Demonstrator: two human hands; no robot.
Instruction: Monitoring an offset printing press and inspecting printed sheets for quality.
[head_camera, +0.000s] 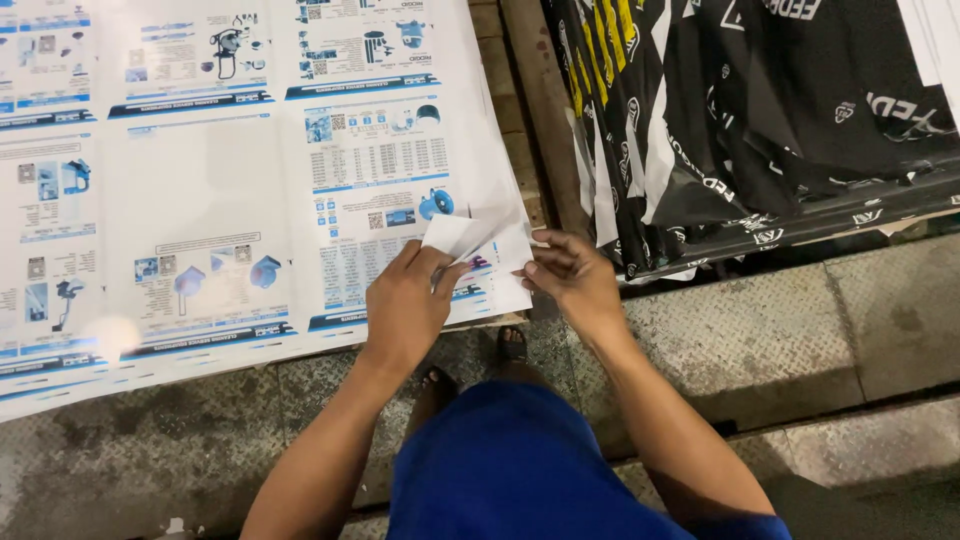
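Note:
A tall stack of large white printed sheets (230, 190) with blue bands and small product pictures fills the left of the view. My left hand (408, 305) rests on the stack's near right corner, thumb and fingers pinching a lifted, curled sheet corner (462, 236). My right hand (568, 272) grips the same corner from the right edge, fingers curled onto the paper. Both hands meet at that corner, a few centimetres apart.
A second stack of black sheets (780, 120) with white and yellow print lies at the right. A wooden pallet edge (525, 110) shows between the stacks. Patterned metal floor plate (740, 340) runs below. My sandalled feet (512, 345) and blue clothing are underneath.

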